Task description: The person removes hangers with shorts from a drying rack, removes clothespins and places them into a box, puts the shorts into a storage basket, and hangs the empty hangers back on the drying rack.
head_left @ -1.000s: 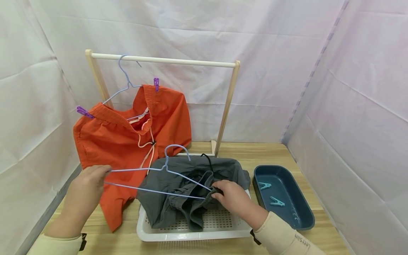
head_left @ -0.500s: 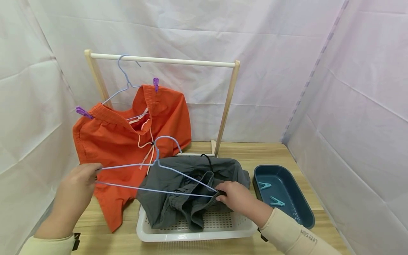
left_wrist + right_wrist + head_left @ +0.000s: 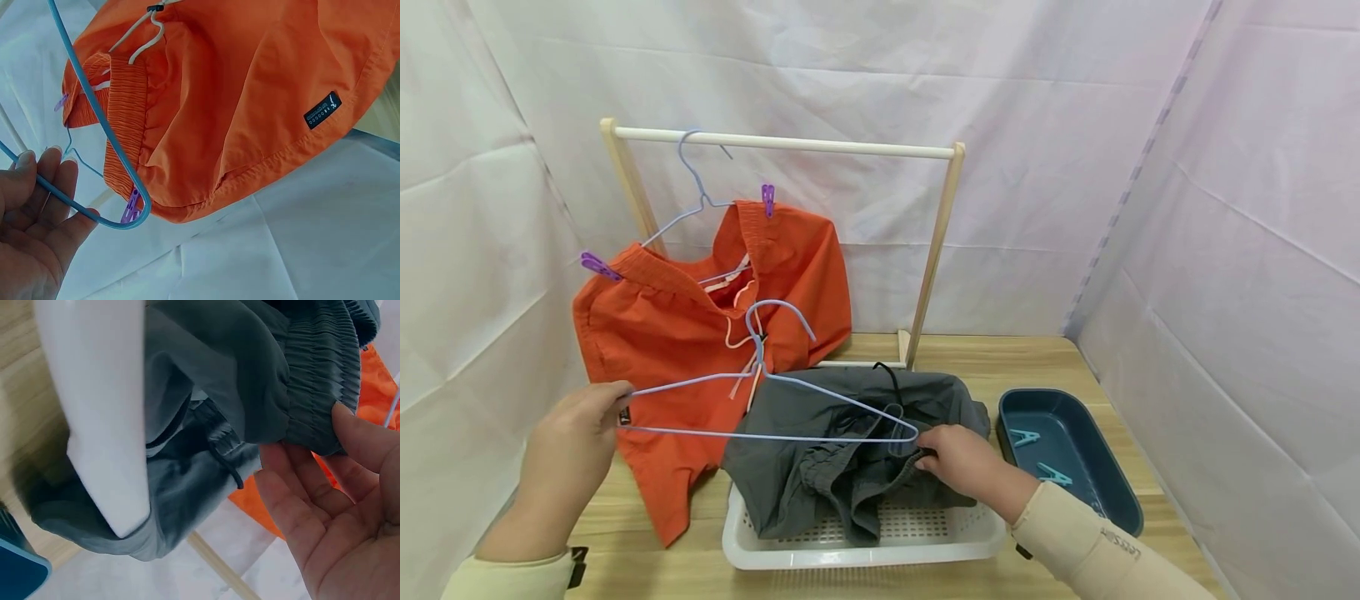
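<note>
Between the thumb and fingers of the left hand (image 3: 568, 442) is the left end of a blue wire hanger (image 3: 759, 354), also seen in the left wrist view. Its hook points up, and its right corner lies in front of the dark grey shorts (image 3: 775, 492). The right hand (image 3: 962, 462) pinches the elastic waistband (image 3: 322, 381) of these shorts, right beside that corner. Grey cloth spreads over a white basket (image 3: 850, 557). Behind the left hand hang orange shorts (image 3: 647, 342), held to another hanger by purple clothespins (image 3: 767, 200).
A wooden rack with a white rail (image 3: 835, 147) stands at the back and bears the orange shorts. To the right, a dark blue tray (image 3: 1086, 442) holds teal clothespins (image 3: 1024, 437). White cloth walls (image 3: 1225, 250) enclose the wooden table (image 3: 1022, 354).
The hanger has moved left and up, and its right corner now shows whole in front of the waistband. The left hand shifted left; the right hand moved slightly right with the waistband.
</note>
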`<state>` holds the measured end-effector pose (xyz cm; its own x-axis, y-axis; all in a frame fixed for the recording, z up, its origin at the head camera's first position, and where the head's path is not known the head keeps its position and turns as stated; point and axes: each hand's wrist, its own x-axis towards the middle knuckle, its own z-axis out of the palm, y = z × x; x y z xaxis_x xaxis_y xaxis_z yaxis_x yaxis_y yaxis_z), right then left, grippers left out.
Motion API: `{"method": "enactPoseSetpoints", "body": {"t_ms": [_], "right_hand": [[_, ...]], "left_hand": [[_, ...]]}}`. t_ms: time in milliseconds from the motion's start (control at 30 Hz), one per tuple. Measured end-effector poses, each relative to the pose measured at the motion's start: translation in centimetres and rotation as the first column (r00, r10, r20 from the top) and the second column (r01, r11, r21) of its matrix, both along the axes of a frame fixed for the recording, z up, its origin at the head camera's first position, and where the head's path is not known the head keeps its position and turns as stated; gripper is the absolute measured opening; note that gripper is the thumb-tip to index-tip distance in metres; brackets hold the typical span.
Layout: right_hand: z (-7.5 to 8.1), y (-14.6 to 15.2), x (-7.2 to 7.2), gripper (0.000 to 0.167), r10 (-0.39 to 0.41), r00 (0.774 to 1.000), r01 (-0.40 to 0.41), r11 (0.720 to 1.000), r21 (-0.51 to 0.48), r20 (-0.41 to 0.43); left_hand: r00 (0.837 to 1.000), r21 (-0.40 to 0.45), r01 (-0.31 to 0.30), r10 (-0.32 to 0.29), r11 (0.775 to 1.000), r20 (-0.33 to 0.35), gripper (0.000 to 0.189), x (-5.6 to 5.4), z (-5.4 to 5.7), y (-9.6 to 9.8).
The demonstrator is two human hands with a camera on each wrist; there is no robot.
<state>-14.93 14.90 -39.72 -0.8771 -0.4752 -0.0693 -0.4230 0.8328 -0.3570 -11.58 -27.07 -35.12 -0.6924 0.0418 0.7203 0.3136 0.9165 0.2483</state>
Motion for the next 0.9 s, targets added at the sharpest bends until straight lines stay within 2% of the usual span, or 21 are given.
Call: {"method": "enactPoseSetpoints", "body": {"t_ms": [533,900], "right_hand": [[-2.3,1.3,-0.2,0.015,0.064,0.998,-0.064,0.998,0.007,0.022],[-2.8,2.2,0.2,0.023,0.035,0.998,-0.033,0.999,-0.04,0.052]], "left_hand": [[0.999,0.0,0.016,-0.016,1.0,-0.045,0.021,-0.8,-0.4,0.9],[1.0,-0.002,-0.01,0.01,1.0,-0.017,0.017,-1.0,-0.1,1.8]]}}
